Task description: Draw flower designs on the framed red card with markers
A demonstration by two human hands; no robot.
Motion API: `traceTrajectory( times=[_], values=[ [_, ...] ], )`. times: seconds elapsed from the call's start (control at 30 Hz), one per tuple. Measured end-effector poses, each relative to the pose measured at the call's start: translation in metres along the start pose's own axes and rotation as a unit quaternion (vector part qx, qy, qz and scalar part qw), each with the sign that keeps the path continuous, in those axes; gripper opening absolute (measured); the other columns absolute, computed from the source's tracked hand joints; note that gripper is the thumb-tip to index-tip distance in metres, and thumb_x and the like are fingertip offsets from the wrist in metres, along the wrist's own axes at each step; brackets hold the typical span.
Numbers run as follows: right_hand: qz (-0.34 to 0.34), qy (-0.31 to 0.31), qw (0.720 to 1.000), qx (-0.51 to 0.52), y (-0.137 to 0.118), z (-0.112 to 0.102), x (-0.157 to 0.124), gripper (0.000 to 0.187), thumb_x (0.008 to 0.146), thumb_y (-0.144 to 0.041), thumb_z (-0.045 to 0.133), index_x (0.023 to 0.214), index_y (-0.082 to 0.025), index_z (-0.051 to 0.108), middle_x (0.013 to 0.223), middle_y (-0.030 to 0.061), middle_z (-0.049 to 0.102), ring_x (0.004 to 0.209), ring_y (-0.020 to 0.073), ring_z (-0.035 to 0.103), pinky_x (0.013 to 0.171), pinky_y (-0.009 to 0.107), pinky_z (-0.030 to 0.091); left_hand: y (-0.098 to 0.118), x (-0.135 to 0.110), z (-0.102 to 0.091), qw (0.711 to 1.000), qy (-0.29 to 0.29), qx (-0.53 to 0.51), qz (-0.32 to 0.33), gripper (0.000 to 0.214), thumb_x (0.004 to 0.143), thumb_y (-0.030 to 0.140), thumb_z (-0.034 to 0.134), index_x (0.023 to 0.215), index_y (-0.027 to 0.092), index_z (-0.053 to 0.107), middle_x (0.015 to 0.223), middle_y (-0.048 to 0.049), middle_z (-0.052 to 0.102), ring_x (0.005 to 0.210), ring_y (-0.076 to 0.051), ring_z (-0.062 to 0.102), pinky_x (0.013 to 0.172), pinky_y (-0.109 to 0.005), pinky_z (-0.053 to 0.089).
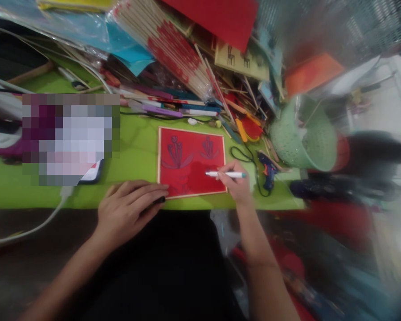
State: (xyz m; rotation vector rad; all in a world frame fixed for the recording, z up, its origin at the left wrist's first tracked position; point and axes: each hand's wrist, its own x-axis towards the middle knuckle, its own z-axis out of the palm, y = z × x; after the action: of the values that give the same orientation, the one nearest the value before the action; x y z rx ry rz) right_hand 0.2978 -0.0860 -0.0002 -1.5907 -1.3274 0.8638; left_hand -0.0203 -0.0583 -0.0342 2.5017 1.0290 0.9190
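A red sheet (195, 171) edged with thin pale wooden strips lies on the green tabletop. Dark flower drawings show on it, two near its top and a fainter one at lower left. My right hand (235, 180) grips a white marker pen (225, 174), whose tip points left over the right part of the sheet. Whether the tip touches the surface, I cannot tell. Stretched out flat, my left hand (132, 203) rests with its fingertips on the sheet's lower left corner, holding nothing.
A glue gun (269, 174) with a dark cord lies right of the sheet, beside a green basket (304, 133). Pens, scissors (249, 129) and bundled wooden sticks (167, 49) crowd the back. At left, a phone (92, 173) with a white cable is partly hidden by blurring.
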Motion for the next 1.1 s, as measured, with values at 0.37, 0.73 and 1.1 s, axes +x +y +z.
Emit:
traceTrajectory(
  times=[0.37, 0.73, 1.1],
  values=[
    [-0.004, 0.026, 1.000, -0.005, -0.0034, 0.0017, 0.0019, 0.011, 0.090, -0.031, 0.074, 0.086, -0.024, 0.066, 0.074, -0.0021, 0.076, 0.069, 0.0161, 0.071, 0.063, 0.030, 0.054, -0.0019, -0.0016, 0.0012, 1.000, -0.003, -0.008, 0.001, 0.029, 0.098, 0.027, 0.068, 0.125, 0.037, 0.068, 0.115, 0.0055, 0.083, 0.098, -0.026, 0.074, 0.077, -0.044, 0.047],
    [-0.010, 0.054, 0.998, 0.016, -0.0037, 0.0009, 0.0033, 0.013, 0.089, -0.030, 0.072, 0.082, -0.024, 0.062, 0.068, -0.0042, 0.067, 0.063, 0.0142, 0.062, 0.061, 0.029, 0.051, -0.0016, -0.0009, 0.0003, 1.000, -0.009, -0.010, -0.005, 0.028, 0.099, 0.028, 0.066, 0.125, 0.039, 0.069, 0.115, 0.0058, 0.083, 0.097, -0.027, 0.076, 0.076, -0.045, 0.048],
    [-0.026, 0.125, 0.990, 0.067, 0.0043, -0.0032, 0.0043, 0.013, 0.089, -0.031, 0.071, 0.085, -0.025, 0.060, 0.068, -0.0042, 0.064, 0.057, 0.0124, 0.055, 0.055, 0.026, 0.043, -0.0015, -0.0018, 0.0013, 1.000, -0.006, 0.005, 0.004, 0.026, 0.100, 0.027, 0.067, 0.124, 0.037, 0.068, 0.118, 0.0067, 0.083, 0.098, -0.027, 0.075, 0.079, -0.046, 0.050]
  ],
)
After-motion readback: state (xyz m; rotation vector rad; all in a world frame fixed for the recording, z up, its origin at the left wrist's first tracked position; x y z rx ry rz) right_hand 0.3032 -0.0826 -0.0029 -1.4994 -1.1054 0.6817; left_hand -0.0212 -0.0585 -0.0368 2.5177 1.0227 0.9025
